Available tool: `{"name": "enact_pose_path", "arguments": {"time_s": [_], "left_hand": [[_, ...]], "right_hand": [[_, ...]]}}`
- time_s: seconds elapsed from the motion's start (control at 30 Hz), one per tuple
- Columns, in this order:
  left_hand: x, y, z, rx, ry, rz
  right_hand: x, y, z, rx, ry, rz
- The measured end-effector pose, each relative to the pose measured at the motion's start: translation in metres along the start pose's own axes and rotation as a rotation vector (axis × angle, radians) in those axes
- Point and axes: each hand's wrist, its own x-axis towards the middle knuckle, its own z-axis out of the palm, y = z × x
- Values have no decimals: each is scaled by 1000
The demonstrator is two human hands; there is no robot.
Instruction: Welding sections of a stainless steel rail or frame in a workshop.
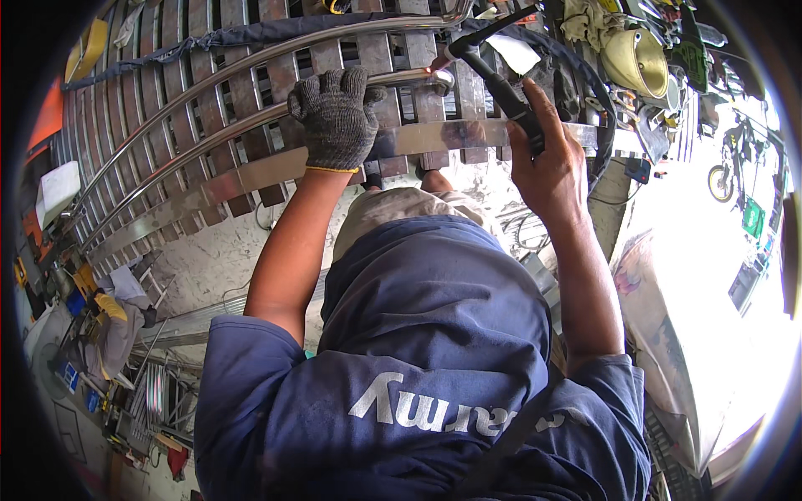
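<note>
- the left hand point(338, 117), in a grey knitted glove with a yellow edge at the wrist, is closed over the lower tube point(401, 77), its fingers curled down past the far side.
- the lower tube is shiny metal, lies across the table point(267, 169) and ends in a short bend to the right of the glove.
- the right hand point(547, 163) is bare and holds a black torch point(503, 88), thumb on one side of the handle, a finger stretched along the other.
- the pinkish nozzle point(440, 63) of the torch points at the tube near its bend; whether they touch, i cannot tell.
- the upper tube point(251, 61), also shiny, runs beyond the lower one, curving the same way.
- a dark blue cloth-covered cable point(259, 32) crosses the slatted table beyond both tubes.
- a yellowish metal pot point(637, 63) lies tipped among clutter at the far right.
</note>
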Motion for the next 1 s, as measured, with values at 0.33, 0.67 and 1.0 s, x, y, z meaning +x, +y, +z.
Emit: {"name": "enact_pose_path", "arguments": {"time_s": [0.33, 0.67, 1.0], "left_hand": [[-1, 1, 1, 12, 8, -9], [-1, 0, 0, 23, -7, -10], [-1, 0, 2, 33, 12, -16]], "right_hand": [[-1, -1, -1, -20, -18, 1], [-3, 2, 0, -15, -10, -28], [-5, 6, 2, -40, 2, -53]]}}
